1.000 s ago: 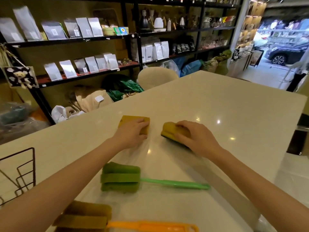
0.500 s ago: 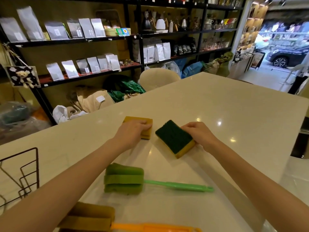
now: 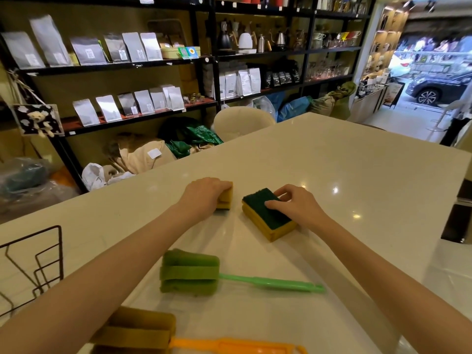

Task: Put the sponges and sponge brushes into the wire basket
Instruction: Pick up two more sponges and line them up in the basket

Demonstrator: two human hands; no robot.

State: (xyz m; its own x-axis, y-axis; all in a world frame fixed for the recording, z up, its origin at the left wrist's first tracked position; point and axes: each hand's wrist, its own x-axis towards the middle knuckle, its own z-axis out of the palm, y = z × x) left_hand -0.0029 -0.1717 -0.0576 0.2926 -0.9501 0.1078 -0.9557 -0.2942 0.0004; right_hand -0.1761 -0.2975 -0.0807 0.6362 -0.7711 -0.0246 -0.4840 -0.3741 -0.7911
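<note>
A pale, glossy table is standing before dark shop shelving lined with silver pouches. The left hand is closing over a yellow sponge, fingers curled down its far edge, so most of it is hidden. The right hand is gripping a second sponge, green scourer face up, thumb on top and fingers wrapping the far side; whether it is clear of the table cannot be told. Both look light and compressible: a pinch across the short sides should suffice, and squeezing will deform them harmlessly. Nearer the body, a green sponge brush and an orange-handled sponge brush are lying flat; their rigid handles probably offer the best hold. The wire basket is standing at the left edge, well apart from the sponges.
</note>
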